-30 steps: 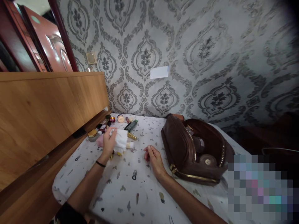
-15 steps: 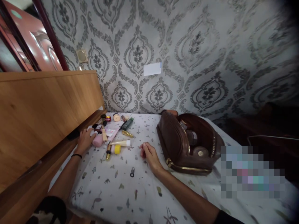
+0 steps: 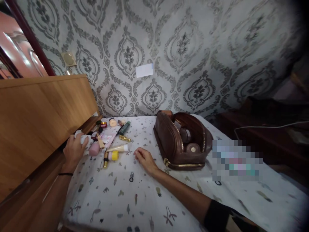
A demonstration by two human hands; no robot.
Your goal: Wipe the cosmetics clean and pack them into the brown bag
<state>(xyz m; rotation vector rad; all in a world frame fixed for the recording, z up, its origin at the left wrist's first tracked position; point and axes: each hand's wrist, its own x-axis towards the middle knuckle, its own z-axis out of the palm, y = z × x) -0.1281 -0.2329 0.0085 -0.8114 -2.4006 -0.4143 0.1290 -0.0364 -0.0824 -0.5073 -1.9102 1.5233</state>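
White cloth, left hand; bag, right

White cloth (image 3: pixel 87 139): one, crumpled, at the left edge of the sheet (image 3: pixel 113 196), near the wooden panel (image 3: pixel 43 112); no clear long axis.
Left hand (image 3: pixel 73 150): fingers bent over the cloth, gripping it; the nearer hand.
Right hand (image 3: pixel 146 161): loosely curled, nothing visible in it; whether the fingertips meet cannot be told. Cloth well apart to its left, beyond the cosmetics.
Cosmetics, between hands: pink item (image 3: pixel 94 149) just beside the cloth; cream tube (image 3: pixel 117 148), lying lengthwise toward the right hand; yellow cap (image 3: pixel 115 155).
Bag (image 3: pixel 167 137): brown, unzipped, near the right hand, on its right.
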